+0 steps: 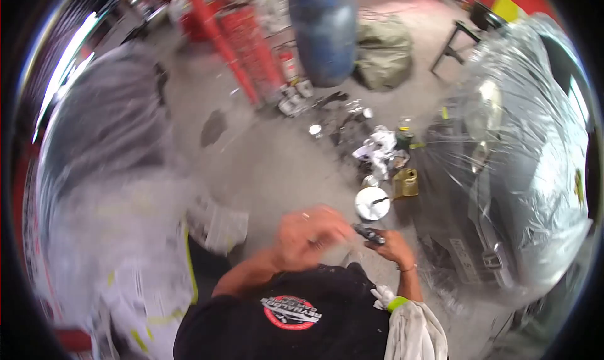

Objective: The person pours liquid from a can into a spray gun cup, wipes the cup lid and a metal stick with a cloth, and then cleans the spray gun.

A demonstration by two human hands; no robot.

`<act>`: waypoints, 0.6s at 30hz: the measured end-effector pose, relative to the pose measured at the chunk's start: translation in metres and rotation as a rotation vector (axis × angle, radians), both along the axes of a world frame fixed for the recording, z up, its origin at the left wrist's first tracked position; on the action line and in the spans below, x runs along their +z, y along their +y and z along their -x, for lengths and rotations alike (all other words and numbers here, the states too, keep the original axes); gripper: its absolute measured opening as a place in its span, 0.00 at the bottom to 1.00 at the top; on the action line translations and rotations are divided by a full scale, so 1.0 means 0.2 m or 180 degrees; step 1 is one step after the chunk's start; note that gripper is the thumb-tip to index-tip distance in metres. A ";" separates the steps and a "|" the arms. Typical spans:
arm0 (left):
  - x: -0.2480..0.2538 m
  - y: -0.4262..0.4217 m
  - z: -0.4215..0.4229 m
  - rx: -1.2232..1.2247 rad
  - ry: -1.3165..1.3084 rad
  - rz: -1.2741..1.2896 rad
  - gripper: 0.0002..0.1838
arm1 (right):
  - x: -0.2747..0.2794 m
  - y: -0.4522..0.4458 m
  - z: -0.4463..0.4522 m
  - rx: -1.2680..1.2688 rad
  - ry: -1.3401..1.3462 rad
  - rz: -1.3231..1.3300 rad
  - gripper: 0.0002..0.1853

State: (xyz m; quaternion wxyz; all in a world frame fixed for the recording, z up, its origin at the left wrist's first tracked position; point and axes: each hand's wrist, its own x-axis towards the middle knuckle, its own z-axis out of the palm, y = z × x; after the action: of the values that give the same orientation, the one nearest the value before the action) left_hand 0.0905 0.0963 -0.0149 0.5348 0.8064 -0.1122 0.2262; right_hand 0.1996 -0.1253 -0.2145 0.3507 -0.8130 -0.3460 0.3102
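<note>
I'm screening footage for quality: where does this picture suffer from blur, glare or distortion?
Head view: strong fisheye curvature, with black corners; head view: the left hand is blurred, the right hand on a dark tool somewhat clearer; head view: glare streaks the plastic sheeting on the picture's right.

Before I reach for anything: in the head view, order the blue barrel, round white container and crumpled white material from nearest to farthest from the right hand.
From the right hand:
1. Round white container, just ahead, slightly left.
2. Crumpled white material, farther ahead on the floor.
3. Blue barrel, farthest, toward the top and left of the hand.
</note>
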 end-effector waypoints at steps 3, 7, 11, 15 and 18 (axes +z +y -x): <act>-0.70 0.30 -0.37 0.0571 0.1448 0.0329 0.22 | -0.21 0.04 -0.24 -0.0510 -0.0380 0.0028 0.23; -1.47 0.77 -0.69 0.0002 0.2637 0.0070 0.42 | -0.56 0.48 -0.34 -0.1142 0.0069 0.0333 0.23; -1.68 1.02 -1.00 -0.0800 0.2991 -0.0423 0.59 | -0.62 0.87 -0.43 -0.1421 0.0416 0.0170 0.25; -1.54 1.09 -1.32 -0.1252 0.3452 0.0041 0.56 | -0.60 1.18 -0.55 -0.1839 0.1021 -0.0084 0.28; -1.77 1.10 -1.46 -0.1045 0.3258 0.0523 0.52 | -0.82 1.33 -0.62 -0.2066 0.1196 0.0045 0.25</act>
State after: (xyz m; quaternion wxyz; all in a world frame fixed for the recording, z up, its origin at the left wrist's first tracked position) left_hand 0.3826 0.3170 -0.3684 0.6107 0.7409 0.0562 -0.2738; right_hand 0.3228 0.1409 -0.3789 0.4825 -0.8117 0.0023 0.3291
